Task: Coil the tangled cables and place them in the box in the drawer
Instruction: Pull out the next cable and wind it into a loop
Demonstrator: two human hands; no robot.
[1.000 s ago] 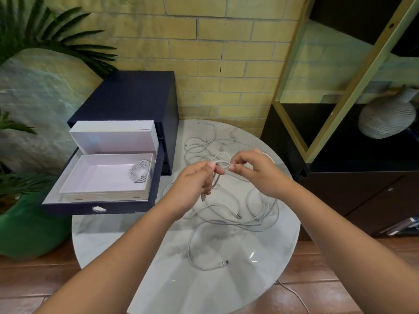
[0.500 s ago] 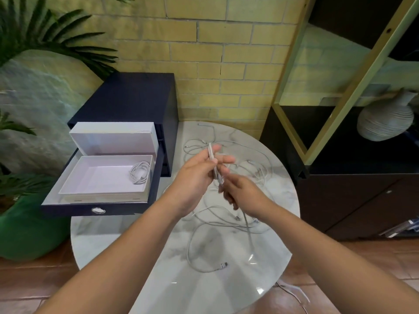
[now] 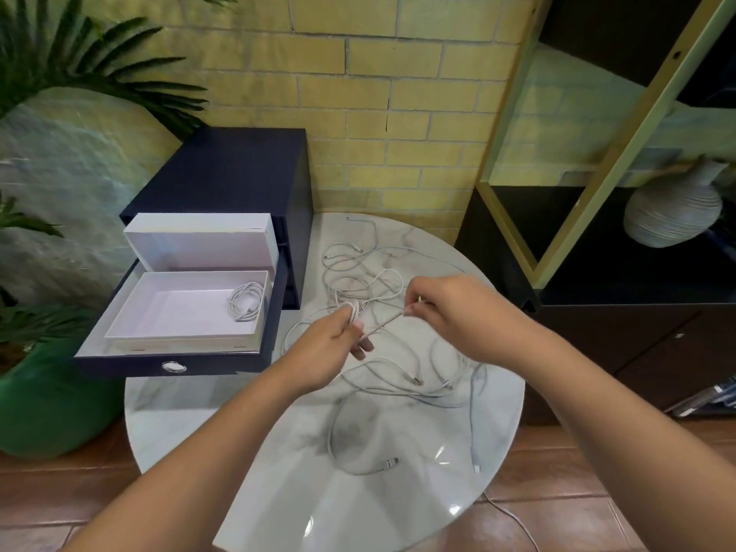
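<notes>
Several tangled white cables [image 3: 370, 272] sprawl over the round marble table [image 3: 278, 492]. My left hand [image 3: 326, 348] holds a small coil of white cable wound round its fingers above the table's middle. My right hand [image 3: 446, 300] pinches the same cable a short way to the right, and the stretch between the hands is taut. To the left, an open white box [image 3: 183, 308] sits in the pulled-out dark drawer [image 3: 171, 366]. One coiled white cable [image 3: 247, 300] lies in the box's right end.
The dark drawer cabinet [image 3: 223, 177] stands against a yellow brick wall. A green plant pot [image 3: 44, 408] sits at the left. At the right a black shelf unit [image 3: 597, 312] holds a ribbed grey vase [image 3: 673, 213]. One cable end [image 3: 506, 511] hangs off the table's right edge.
My right hand rose from below my left hand and moved right, drawing the cable taut. My left hand dropped slightly, and loops of cable now sit round its fingers.
</notes>
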